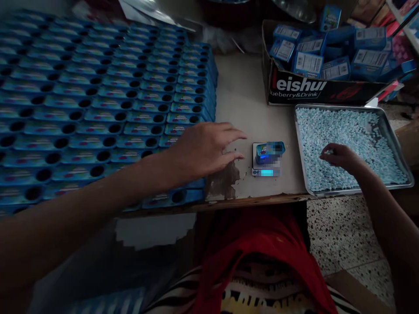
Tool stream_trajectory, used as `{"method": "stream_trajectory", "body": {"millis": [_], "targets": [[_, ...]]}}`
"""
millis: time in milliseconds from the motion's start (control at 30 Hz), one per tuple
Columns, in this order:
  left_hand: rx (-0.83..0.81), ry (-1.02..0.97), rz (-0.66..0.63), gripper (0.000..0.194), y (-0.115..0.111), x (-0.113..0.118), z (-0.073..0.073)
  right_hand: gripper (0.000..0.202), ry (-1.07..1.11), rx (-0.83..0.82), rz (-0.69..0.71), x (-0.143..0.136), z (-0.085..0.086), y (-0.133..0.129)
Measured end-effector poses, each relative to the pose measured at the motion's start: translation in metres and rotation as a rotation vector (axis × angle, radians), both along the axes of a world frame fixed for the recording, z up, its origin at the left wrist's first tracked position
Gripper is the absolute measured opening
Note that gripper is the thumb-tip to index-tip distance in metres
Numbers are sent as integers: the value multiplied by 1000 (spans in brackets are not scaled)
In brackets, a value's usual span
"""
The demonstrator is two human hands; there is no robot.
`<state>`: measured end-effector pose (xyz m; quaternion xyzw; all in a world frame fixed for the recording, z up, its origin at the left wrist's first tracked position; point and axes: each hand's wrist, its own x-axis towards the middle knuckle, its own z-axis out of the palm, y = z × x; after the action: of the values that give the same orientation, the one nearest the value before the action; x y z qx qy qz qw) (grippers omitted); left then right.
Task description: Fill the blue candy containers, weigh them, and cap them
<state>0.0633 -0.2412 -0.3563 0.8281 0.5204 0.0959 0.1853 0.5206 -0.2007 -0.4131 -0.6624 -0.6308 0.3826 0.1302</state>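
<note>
Near the front edge of the counter (242, 96), a blue box (262, 153) sits on a lit scale (255, 172). The left hand (209, 146) — released, fingers spread — hangs beside it, partly hiding the stacked cartons (114, 104) on the counter's left. The right hand (340, 156) curls over pale blue pellets (327, 126) in the metal tray (389, 186); whether it pinches any, I cannot tell.

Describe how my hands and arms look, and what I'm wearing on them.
Your left hand and right hand are bare; I see no gloves or watch. No sleeves cover your forearms. Nearer your body are red clothing and black-and-white striped cloth.
</note>
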Motion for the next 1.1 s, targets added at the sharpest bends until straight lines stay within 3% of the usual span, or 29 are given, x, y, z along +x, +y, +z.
{"method": "stream_trajectory", "body": {"millis": [233, 400, 533, 667, 733, 800, 933, 1033, 1100], "targets": [[-101, -61, -38, 60, 13, 6, -3, 48, 363, -118, -179, -10, 6, 0], [-117, -164, 1, 68, 16, 17, -7, 44, 481, -227, -123, -35, 17, 5], [-126, -243, 63, 79, 15, 42, -32, 46, 428, -87, -53, -41, 21, 14], [-266, -371, 117, 52, 24, 67, -64, 38, 101, 147, 73, -34, 24, 15], [-263, -479, 106, 42, 35, 77, -68, 36, 78, 234, 18, -38, 20, 8], [-141, -513, 38, 39, 48, 87, -61, 35, 299, 230, -142, -51, 10, -1], [301, -287, -291, 22, 64, 119, -26, 32, 980, -117, -418, -83, -14, -16], [515, -138, -542, 31, 65, 151, -7, 30, 1300, -317, -548, -93, -25, -19], [579, -95, -612, 37, 66, 170, -4, 28, 1431, -367, -665, -92, -29, -20]]}}
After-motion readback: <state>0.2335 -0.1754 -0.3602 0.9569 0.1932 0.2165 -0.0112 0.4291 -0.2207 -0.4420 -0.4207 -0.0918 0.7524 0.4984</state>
